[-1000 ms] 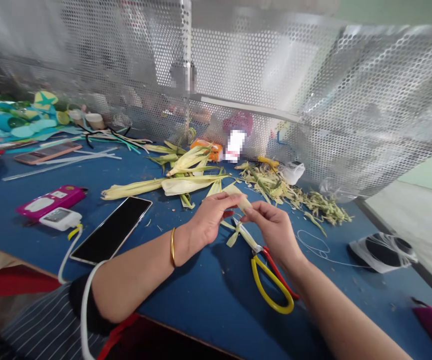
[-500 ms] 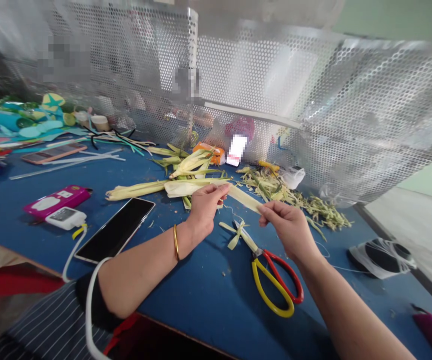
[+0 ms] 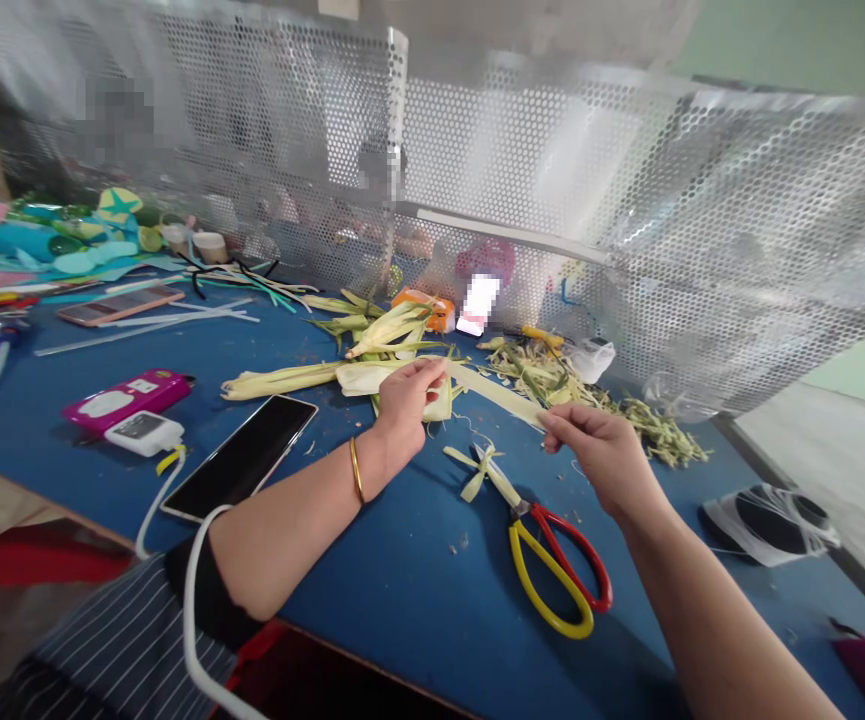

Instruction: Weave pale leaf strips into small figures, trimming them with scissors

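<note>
A pale strip of corn husk (image 3: 498,392) is stretched between my two hands above the blue table. My left hand (image 3: 407,400) pinches its left end, fingers closed. At the other end, my right hand (image 3: 598,445) grips it between thumb and fingers. Below the strip lie scissors (image 3: 554,565) with one yellow and one red handle. Their blade tips touch a small knotted piece of husk (image 3: 477,468). Behind my left hand rests a pile of corn husks (image 3: 383,335), and a longer bundle of husk (image 3: 282,380) extends to the left.
Husk scraps (image 3: 552,380) lie at the back right, near a spool of white thread (image 3: 773,525). A large phone (image 3: 241,455) and a purple power bank (image 3: 132,400) with a white cable lie left. Perforated sheeting (image 3: 507,150) stands behind the table. Craft pieces (image 3: 94,240) fill the far left.
My right hand has moved slightly right and my left hand slightly left, so more of the husk strip shows between them. The whole view has shifted a little.
</note>
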`<action>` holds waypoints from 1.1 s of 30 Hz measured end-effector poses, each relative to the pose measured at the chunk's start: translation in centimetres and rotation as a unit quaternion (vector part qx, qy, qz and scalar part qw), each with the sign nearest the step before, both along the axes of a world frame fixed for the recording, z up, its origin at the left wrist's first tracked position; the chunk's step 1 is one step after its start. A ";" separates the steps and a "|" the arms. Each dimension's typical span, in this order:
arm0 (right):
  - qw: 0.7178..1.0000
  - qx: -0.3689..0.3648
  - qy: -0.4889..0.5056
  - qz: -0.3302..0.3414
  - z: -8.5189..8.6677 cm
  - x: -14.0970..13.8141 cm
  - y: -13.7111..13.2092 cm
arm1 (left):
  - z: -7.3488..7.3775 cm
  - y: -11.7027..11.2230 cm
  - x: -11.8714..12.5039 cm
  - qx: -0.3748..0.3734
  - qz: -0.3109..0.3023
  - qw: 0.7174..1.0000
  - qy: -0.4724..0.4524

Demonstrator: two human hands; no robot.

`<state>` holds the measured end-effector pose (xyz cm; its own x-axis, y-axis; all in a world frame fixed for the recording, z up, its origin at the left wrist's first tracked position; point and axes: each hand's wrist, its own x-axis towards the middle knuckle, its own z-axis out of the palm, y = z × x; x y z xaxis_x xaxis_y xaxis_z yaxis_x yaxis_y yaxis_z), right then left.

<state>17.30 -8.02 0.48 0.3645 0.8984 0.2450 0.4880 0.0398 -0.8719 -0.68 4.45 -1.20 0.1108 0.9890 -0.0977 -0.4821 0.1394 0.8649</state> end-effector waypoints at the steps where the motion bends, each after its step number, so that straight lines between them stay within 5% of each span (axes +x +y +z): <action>1: 1.000 0.000 0.009 -0.003 -0.1 0.1 0.0 | 0.0 0.2 -0.1 -0.001 0.005 1.000 0.000; 6: 0.994 0.023 0.103 -0.035 -0.5 -0.2 0.3 | -0.3 0.1 -0.1 -0.027 -0.028 0.999 -0.005; 12: 0.990 0.029 0.140 -0.019 -1.1 -2.5 0.4 | -0.5 -2.7 0.4 0.014 -0.219 0.974 0.046; 14: 0.994 0.009 0.109 -0.003 -1.5 -3.4 0.4 | -0.5 -3.3 0.5 0.037 -0.242 0.968 0.052; 21: 0.999 -0.033 -0.029 0.017 -2.2 -4.9 0.0 | -0.7 -3.6 1.0 0.046 -0.152 0.984 0.086; 27: 0.994 -0.014 -0.110 -0.014 -2.2 -5.3 -0.4 | -0.4 -3.9 0.9 0.044 -0.193 0.978 0.072; 33: 0.993 -0.006 -0.114 -0.010 -1.0 -4.0 -0.3 | -0.4 -2.1 0.5 0.009 -0.131 0.989 0.073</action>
